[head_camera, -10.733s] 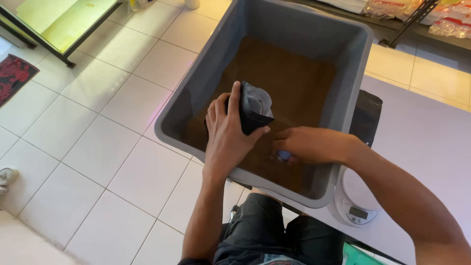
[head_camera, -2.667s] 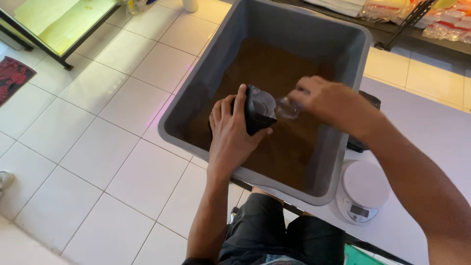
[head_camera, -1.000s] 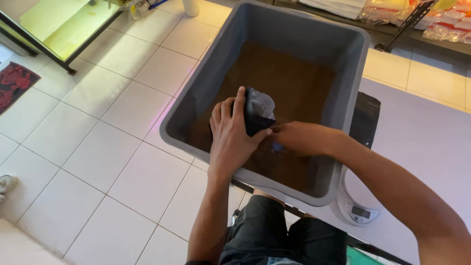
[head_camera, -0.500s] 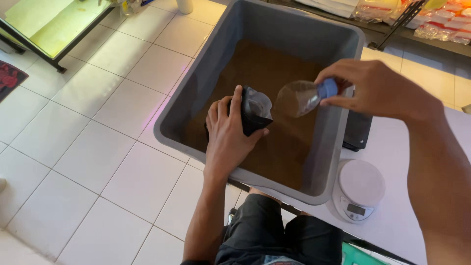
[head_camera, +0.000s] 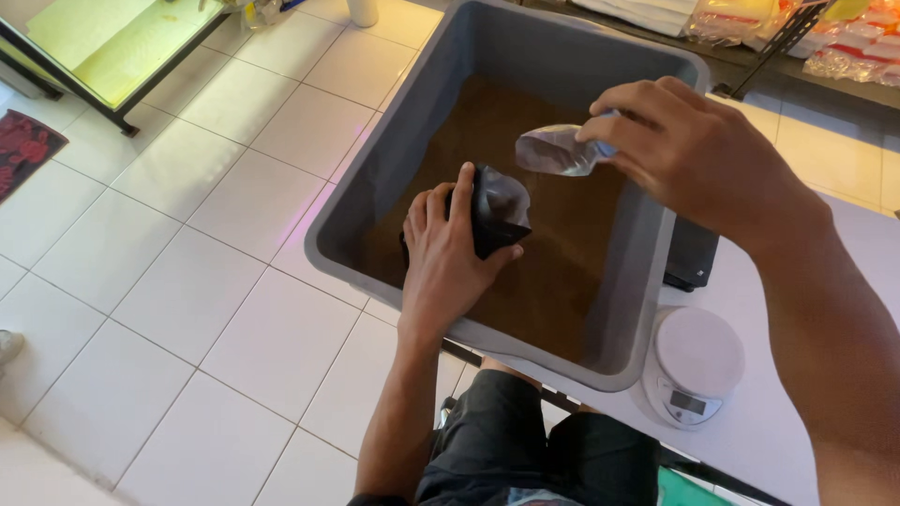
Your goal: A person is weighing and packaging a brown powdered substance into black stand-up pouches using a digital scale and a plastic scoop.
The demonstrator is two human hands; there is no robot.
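A large grey tub (head_camera: 647, 234) holds a layer of brown powder (head_camera: 562, 253). My left hand (head_camera: 445, 262) grips a small black pouch (head_camera: 497, 211) upright inside the tub, its mouth facing up. My right hand (head_camera: 694, 155) holds a clear plastic scoop (head_camera: 553, 150) tipped toward the pouch, just above and to the right of its mouth. The scoop looks dusted with brown powder.
A small white digital scale (head_camera: 692, 365) sits on the white table (head_camera: 844, 281) right of the tub, with a black object (head_camera: 691, 255) behind it. Tiled floor (head_camera: 187, 281) lies to the left. Packaged goods (head_camera: 844, 47) fill the far right. My dark shorts (head_camera: 534, 450) show below.
My right hand came up out of the tub with the scoop and moved it left to the pouch's mouth. My left hand kept the pouch still.
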